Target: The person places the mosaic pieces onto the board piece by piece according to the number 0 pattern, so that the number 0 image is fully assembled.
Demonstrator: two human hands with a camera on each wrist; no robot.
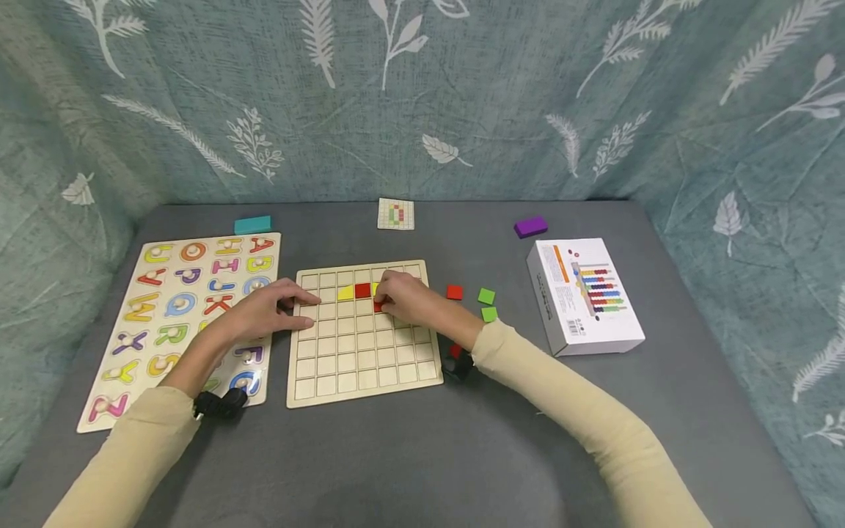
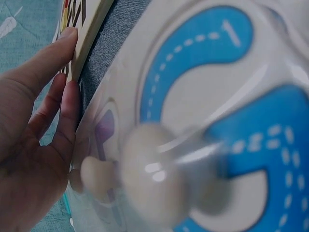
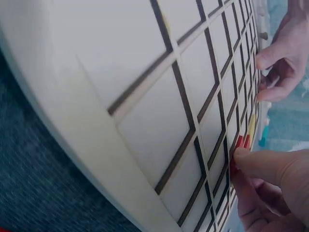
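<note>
A wooden grid board [image 1: 356, 359] lies on the grey table. My right hand [image 1: 409, 297] is over its upper right part, pinching a red square tile [image 1: 378, 307] between thumb and fingers at a grid cell. In the right wrist view the thumb presses on the red tile [image 3: 238, 142]. Left of it, another red square [image 1: 362, 290] and a yellow triangle [image 1: 345, 293] sit in cells, and a yellow piece [image 1: 375, 288] is partly hidden by the fingers. My left hand [image 1: 267, 308] rests at the board's left edge, its fingers extended, holding nothing.
Right of the board lie a loose red tile [image 1: 454, 292], green tiles [image 1: 486, 295] and another red tile [image 1: 455, 350] by the wrist. A pattern card [image 1: 396, 226], teal block [image 1: 252, 225] and purple block [image 1: 531, 227] lie behind. An alphabet puzzle [image 1: 155, 275] and abacus box [image 1: 610, 282] flank the board.
</note>
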